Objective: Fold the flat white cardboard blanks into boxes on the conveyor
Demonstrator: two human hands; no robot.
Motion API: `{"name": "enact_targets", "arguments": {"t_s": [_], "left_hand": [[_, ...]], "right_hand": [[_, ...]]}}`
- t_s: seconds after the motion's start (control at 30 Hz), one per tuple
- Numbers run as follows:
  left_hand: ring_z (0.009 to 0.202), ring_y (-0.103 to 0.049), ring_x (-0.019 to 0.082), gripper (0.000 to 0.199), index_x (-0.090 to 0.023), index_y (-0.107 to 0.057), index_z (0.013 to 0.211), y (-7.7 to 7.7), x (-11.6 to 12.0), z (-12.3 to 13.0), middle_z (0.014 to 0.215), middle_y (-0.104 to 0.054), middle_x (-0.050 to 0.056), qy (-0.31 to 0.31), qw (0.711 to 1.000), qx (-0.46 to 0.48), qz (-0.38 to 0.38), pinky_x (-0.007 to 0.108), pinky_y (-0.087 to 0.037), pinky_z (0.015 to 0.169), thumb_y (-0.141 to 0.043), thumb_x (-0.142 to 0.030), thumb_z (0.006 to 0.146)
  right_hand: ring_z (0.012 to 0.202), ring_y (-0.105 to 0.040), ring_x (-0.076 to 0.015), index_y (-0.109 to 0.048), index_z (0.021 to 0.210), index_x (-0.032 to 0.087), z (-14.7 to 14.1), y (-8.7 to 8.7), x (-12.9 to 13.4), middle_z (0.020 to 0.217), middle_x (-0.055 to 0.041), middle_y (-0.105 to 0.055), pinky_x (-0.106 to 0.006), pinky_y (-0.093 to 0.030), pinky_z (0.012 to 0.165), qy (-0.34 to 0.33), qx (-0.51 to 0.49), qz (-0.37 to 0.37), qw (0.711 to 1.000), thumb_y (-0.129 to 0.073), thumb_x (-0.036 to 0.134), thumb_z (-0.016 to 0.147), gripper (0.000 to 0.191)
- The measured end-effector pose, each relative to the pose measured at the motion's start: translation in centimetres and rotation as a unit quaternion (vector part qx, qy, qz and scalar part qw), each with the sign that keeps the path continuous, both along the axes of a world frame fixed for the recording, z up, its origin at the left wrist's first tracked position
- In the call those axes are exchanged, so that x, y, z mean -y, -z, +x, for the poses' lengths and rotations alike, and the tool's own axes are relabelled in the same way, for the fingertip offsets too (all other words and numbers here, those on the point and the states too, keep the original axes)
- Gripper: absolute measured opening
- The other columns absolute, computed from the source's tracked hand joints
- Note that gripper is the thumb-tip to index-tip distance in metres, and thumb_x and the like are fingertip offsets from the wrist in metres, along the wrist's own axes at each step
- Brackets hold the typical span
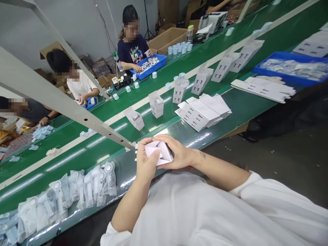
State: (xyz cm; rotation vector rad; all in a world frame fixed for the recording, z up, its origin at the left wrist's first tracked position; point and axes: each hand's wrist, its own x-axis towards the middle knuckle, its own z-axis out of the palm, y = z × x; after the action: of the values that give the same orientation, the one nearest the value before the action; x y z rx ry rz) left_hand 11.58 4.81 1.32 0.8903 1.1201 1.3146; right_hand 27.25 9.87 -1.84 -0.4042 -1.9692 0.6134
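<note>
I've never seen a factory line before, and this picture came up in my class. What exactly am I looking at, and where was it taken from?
This picture comes from a camera worn on a person's head, looking down at their own bare hands. Their left hand and right hand together hold a white cardboard carton, partly folded. In front of them runs a green conveyor belt. On it lie clear plastic bags of small parts, a pile of flat cartons, upright open cartons and a blue tray. Across the line, other people work; one has both hands at a second blue tray.
</note>
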Motion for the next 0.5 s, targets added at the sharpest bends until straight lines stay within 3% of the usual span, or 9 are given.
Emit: {"name": "enact_targets", "arguments": {"t_s": [0.33,0.5], "left_hand": [[0.088,-0.063,0.016,0.043,-0.024,-0.056,0.109,1.2,-1.5,3.7,0.107,-0.063,0.003,0.064,0.998,0.014,-0.01,0.03,-0.053,0.079,-0.078,-0.03,0.072],[0.096,-0.065,0.019,0.05,-0.026,-0.058,0.117,1.8,-2.8,5.3,0.115,-0.062,0.004,0.124,0.992,0.027,-0.02,0.032,-0.054,0.083,-0.081,-0.038,0.074]], "right_hand": [[0.122,-0.059,-0.0296,-0.031,0.153,0.019,4.2,0.8,0.7,0.131,-0.018,-0.057,-0.045,-0.053,0.104,0.08,-0.014,0.021,0.996,-0.087,0.045,0.075,0.1],[0.124,-0.057,-0.0299,-0.03,0.154,0.02,6.8,0.6,0.8,0.133,-0.0176,-0.056,-0.045,-0.051,0.106,0.109,-0.012,0.01,0.994,-0.086,0.044,0.076,0.099]]}}
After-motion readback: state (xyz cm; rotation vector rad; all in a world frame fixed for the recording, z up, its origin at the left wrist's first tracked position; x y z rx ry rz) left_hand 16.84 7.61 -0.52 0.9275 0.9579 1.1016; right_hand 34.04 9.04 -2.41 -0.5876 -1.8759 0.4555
